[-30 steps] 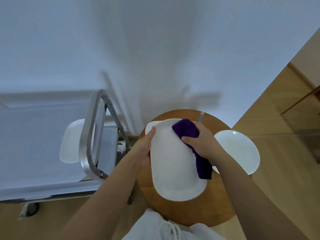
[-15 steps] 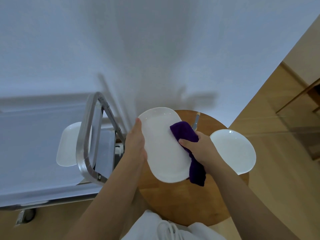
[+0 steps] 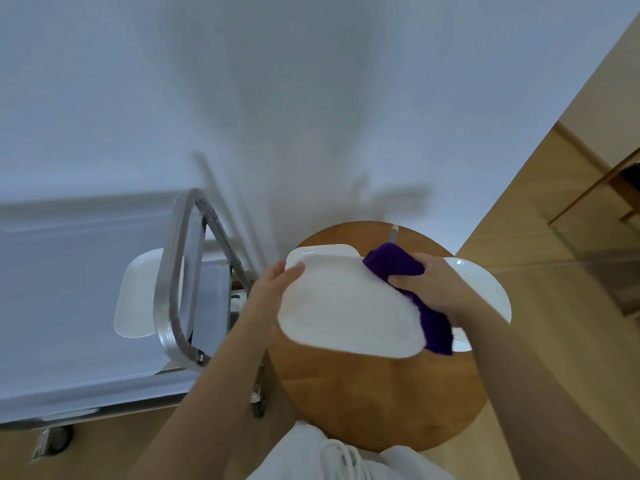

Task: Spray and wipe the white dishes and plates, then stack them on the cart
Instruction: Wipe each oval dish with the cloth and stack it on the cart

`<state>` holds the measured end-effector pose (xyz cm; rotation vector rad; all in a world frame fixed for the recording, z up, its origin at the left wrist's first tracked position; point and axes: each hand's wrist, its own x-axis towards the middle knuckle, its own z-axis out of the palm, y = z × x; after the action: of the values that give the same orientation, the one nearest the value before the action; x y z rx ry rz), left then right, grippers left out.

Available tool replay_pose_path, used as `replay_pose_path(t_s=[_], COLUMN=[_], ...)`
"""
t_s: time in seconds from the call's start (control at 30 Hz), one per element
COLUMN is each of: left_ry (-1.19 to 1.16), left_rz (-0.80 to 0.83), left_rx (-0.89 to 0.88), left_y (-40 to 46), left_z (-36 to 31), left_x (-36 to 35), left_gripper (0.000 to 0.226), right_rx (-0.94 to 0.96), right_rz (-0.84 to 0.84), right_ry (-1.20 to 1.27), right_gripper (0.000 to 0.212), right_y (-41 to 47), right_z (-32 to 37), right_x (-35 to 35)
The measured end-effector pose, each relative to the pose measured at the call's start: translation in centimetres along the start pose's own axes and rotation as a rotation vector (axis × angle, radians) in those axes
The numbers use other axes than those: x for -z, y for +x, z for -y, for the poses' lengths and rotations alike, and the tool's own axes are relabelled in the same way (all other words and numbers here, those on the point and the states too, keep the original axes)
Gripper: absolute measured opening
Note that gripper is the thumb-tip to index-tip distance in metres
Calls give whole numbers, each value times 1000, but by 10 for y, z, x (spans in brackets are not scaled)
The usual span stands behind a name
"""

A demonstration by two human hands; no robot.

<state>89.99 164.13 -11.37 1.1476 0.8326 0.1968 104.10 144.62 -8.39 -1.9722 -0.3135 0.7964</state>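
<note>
The left hand [image 3: 277,289] gripped the oblong white dish [image 3: 346,306] by its left end, holding it tilted above the round wooden surface [image 3: 374,403]. The right hand [image 3: 433,285] clutched the purple cloth [image 3: 394,263] against the dish's right edge. The cart [image 3: 104,358] lay to the left, nearer the left hand, so I judged the dish's long axis already pointed that way.

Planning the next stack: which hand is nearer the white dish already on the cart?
Left. The left hand, gripping the held dish's left edge, is beside the cart dish; the right hand is across on the far side.
</note>
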Motion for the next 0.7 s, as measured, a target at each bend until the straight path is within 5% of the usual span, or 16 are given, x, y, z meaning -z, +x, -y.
replay_pose_path(t_s=[0.13,0.27,0.7], left_ry=[780,819,535], left_rz=[298,583,80], left_rx=[-232,-7,-27], left_y=[8,4,-6], left_z=[-27,-36,-21], left_x=[-5,-16,-27], left_gripper=[41,40,37], right_rx=[75,124,-87], right_rz=[263,251,-339], right_ry=[-273,-245,506], right_gripper=[13,14,29], right_y=[2,5,-3], right_z=[21,30,-5], right_x=[6,-1,-27])
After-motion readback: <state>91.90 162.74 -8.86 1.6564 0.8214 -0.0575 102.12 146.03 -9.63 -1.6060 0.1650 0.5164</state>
